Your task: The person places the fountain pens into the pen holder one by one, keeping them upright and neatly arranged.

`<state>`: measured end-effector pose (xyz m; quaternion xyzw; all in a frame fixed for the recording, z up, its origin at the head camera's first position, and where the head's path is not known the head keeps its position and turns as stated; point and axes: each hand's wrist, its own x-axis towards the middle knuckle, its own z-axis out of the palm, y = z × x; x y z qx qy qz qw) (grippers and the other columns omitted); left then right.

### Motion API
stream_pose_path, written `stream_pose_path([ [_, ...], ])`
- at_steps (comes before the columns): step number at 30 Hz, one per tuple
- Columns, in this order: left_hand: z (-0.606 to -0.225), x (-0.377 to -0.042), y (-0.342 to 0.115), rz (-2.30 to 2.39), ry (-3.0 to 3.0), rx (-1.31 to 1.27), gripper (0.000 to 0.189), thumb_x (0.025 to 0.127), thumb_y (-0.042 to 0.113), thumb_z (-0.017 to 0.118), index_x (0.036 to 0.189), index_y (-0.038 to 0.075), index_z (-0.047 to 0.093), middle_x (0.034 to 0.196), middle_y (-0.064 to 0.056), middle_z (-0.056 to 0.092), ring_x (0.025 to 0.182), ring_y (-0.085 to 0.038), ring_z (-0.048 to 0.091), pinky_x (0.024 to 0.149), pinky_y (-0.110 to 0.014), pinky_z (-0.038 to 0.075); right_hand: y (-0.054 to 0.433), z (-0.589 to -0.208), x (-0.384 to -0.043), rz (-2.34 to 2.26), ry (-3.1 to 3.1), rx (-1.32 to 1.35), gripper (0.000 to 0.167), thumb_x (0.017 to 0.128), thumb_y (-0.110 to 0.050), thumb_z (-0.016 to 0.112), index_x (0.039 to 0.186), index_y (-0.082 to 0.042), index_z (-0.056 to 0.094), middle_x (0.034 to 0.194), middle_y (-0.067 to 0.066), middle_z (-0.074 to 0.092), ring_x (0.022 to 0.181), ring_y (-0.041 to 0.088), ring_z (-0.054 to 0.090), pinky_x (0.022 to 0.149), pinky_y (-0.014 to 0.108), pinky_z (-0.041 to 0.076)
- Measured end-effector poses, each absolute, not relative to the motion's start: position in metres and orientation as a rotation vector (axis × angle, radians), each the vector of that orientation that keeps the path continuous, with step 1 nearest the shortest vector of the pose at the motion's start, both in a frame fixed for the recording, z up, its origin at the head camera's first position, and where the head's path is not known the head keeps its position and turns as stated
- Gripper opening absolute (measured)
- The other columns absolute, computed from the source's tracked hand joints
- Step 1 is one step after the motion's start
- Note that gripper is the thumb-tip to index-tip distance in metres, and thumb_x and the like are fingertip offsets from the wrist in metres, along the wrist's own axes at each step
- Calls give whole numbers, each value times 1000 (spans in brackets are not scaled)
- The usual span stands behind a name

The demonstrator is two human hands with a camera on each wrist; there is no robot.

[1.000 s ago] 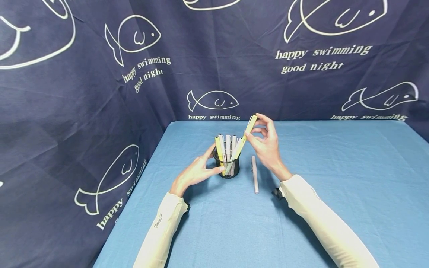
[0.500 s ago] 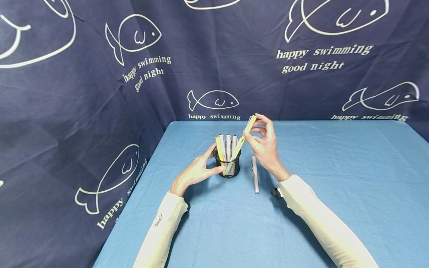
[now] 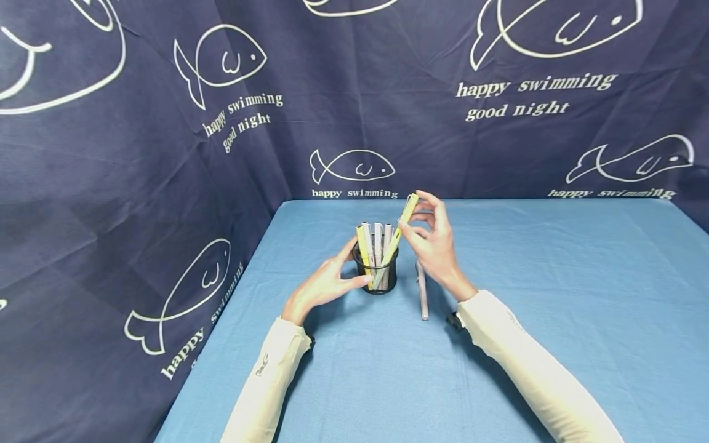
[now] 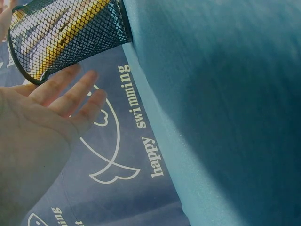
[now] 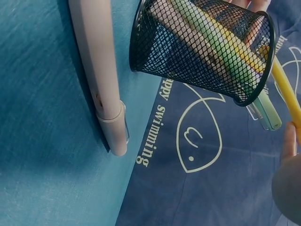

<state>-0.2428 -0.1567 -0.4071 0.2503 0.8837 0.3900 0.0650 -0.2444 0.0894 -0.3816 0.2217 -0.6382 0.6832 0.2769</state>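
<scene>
A black mesh pen holder [image 3: 391, 282] stands upright on the table with several pens in it. My left hand [image 3: 324, 285] steadies the holder from the left, thumb at the front and fingers around the far side; the left wrist view shows those fingers [image 4: 70, 96] rather straight along it. Between thumb and fingertips my right hand [image 3: 437, 246] pinches a yellow pen [image 3: 408, 209], tilted, its lower end inside the holder. Below that hand a grey pen [image 3: 423, 298] lies on the cloth. A green pen [image 5: 269, 113] leans in the holder in the right wrist view.
Blue cloth [image 3: 365, 381] covers the table. Behind and to the left hangs a dark blue curtain [image 3: 354, 92] with white fish drawings and lettering. Another yellow pen [image 3: 362, 243] and several pale pens stand in the holder.
My right hand has shifted slightly left and down with the yellow pen, which sits a little deeper in the holder. My left hand and the holder have stayed put.
</scene>
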Motion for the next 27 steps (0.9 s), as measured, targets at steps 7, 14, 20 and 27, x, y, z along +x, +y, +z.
stream_pose_path([
  [7,-407,-243,-156,1180,2661,753,96,92,52,75,166,39,16,146,-12,58,139,-22,49,112,-50,38,92,-386,-244,1707,-1800,621,60,92,13,69,148,2,50,121,24,52,103,26,57,85,22,53],
  [14,-406,-242,-156,1157,2672,740,101,92,54,74,168,30,13,149,-13,55,141,-23,47,114,-49,36,99,-386,-244,1699,-1792,604,56,93,14,68,146,3,53,119,25,54,102,33,60,90,24,53],
  [20,-405,-242,-156,1157,2679,754,101,92,52,74,168,24,14,150,-15,54,142,-25,46,114,-51,36,109,-387,-243,1748,-1764,573,54,93,15,66,145,7,51,120,31,53,102,29,61,87,21,52],
  [27,-405,-241,-156,1144,2682,747,101,92,55,74,168,28,14,150,-13,54,142,-25,45,113,-52,36,120,-390,-240,1782,-1776,534,54,94,14,66,145,7,51,116,12,58,102,21,62,86,22,53],
])
